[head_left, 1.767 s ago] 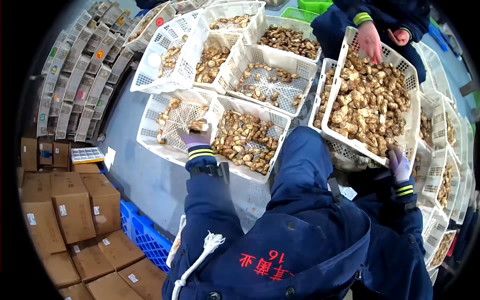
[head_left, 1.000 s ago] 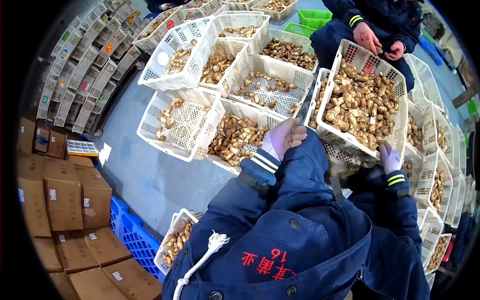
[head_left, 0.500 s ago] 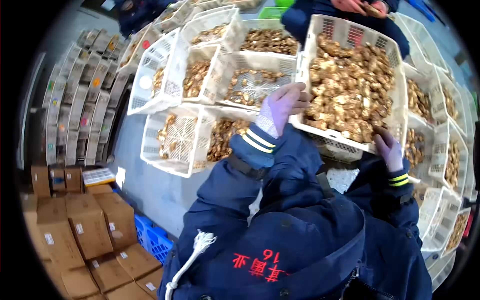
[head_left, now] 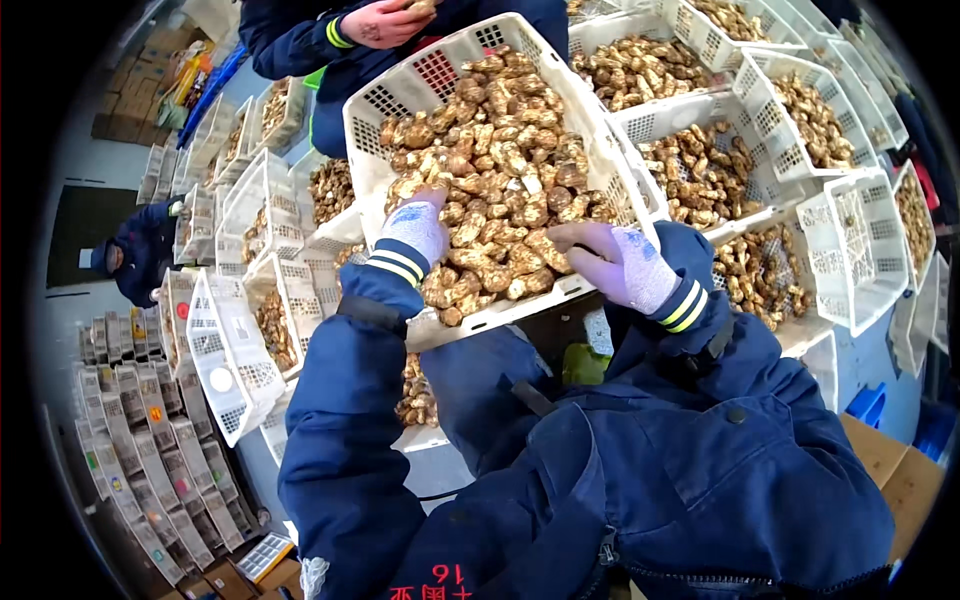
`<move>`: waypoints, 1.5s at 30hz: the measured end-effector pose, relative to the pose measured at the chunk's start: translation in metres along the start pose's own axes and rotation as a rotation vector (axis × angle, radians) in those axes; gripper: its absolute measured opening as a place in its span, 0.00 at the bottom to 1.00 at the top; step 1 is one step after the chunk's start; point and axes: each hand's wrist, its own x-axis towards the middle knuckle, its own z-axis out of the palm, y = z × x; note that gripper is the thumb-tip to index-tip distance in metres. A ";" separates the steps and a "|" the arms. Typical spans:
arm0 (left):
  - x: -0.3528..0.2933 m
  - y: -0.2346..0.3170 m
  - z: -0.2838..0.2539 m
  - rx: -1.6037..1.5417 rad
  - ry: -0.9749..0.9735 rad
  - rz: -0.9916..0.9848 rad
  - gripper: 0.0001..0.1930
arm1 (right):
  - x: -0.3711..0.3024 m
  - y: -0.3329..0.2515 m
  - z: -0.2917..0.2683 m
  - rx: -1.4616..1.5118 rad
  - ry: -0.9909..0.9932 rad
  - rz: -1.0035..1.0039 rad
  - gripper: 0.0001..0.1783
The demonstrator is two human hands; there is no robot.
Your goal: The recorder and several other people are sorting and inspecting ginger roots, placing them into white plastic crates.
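A big white plastic crate (head_left: 588,285), filled with brown and cream mushrooms (head_left: 500,165), stands in front of me. My left hand (head_left: 418,222), in a pale purple glove, reaches over the crate's left side onto the mushrooms. Its fingertips are hidden among them. At the front right corner, my gloved right hand (head_left: 622,262) comes in over the rim. Its fingers are stretched out to the left and touch the nearest mushrooms, with no clear grip on any.
Across the crate sits another person, whose bare hand (head_left: 388,22) holds a mushroom. White crates with mushrooms (head_left: 700,170) stand on the right, more crates (head_left: 270,320) on the left. Stacked crates (head_left: 150,440) fill the lower left; a cardboard box (head_left: 890,470) stands lower right.
The view has swung to the right, so the crate appears further left. My left hand has gone from the left rim onto the mushrooms; my right hand has also moved onto them.
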 end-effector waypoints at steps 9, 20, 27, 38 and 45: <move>-0.021 0.010 -0.013 -0.742 0.077 -0.204 0.26 | -0.001 0.004 0.000 -0.002 -0.009 -0.030 0.16; -0.101 0.078 0.015 -2.295 -0.020 -0.084 0.23 | 0.036 -0.055 0.025 0.410 -0.165 -0.041 0.34; -0.117 0.106 -0.005 -2.110 -0.076 -0.332 0.26 | 0.021 -0.060 0.018 0.236 -0.013 -0.082 0.24; -0.129 0.119 -0.014 -1.571 0.410 -0.244 0.15 | 0.000 -0.074 0.021 0.212 -0.145 0.041 0.25; -0.127 0.119 -0.010 -1.470 0.358 -0.260 0.16 | 0.001 -0.058 0.023 0.338 -0.116 0.068 0.25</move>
